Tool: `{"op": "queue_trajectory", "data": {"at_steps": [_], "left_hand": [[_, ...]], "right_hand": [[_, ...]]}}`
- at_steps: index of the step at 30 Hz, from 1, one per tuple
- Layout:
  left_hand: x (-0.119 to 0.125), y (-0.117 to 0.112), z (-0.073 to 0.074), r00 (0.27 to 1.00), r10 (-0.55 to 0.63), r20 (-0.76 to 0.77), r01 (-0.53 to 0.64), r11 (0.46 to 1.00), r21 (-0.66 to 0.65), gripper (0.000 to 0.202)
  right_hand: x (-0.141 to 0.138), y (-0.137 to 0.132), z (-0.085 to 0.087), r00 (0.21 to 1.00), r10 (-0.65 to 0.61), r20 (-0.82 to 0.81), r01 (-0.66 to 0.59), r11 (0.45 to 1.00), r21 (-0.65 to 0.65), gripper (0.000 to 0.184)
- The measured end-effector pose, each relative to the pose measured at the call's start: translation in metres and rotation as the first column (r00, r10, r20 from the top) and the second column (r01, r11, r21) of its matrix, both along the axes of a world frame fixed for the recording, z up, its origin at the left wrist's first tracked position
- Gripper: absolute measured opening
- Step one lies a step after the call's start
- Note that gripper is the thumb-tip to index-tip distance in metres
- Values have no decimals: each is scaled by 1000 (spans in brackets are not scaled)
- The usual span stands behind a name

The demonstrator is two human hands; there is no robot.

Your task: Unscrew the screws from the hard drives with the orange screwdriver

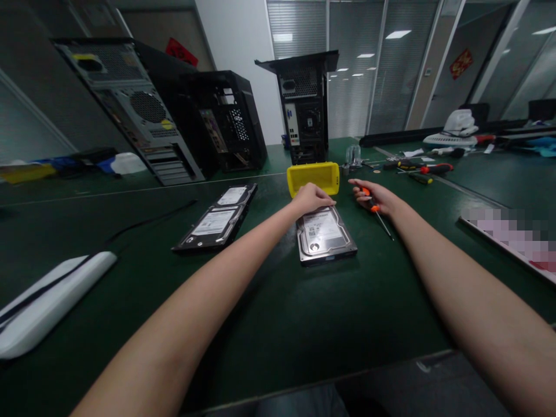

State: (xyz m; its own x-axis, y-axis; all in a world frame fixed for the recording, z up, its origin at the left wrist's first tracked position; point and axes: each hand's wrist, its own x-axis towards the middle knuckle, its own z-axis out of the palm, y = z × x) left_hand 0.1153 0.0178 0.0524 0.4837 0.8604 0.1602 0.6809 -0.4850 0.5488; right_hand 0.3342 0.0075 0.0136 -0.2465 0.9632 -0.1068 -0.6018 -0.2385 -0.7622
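A silver hard drive [326,234] lies label up on the green table in front of me. My left hand [313,198] is at its far end, fingers bent together and closed on the far edge; what lies under the fingertips is hidden. To the right, my right hand [371,196] is closed around a screwdriver [376,209] with an orange and black handle. Its shaft points down and back toward me, away from the drive. Just beyond the left hand stands a yellow plastic bin [313,178], its open side facing me.
Two more hard drives [215,223] lie end to end on the left. Computer cases [305,113] stand at the back. Several hand tools [428,169] lie at the right rear. A white object with a dark strap [52,298] is at the left edge, a pale flat board [512,243] at the right.
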Motion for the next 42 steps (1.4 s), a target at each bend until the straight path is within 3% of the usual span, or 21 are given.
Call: {"op": "queue_trajectory", "data": {"at_steps": [8,19,34,38,42], "left_hand": [[-4,0,1,997,-65,-36,65,998,8,21],[-5,-5,1,990,-102,-102,116,983,141,23],[-4,-26,7,937,-125,-326,251,890,381,26],[-7,-28,2,939,-129,-320,254,886,389,27],[-10,-30,-3,963,-119,-243,204,909,365,27]], "right_hand": [[1,1,0,1000,17,-5,-17,1000,-3,15],[1,1,-1,1000,13,11,-13,1000,5,15],[1,1,-1,1000,29,8,-29,1000,-2,15],[-3,0,4,999,36,6,-36,999,38,29],[-13,-5,20,995,-22,-101,38,985,166,43]]}}
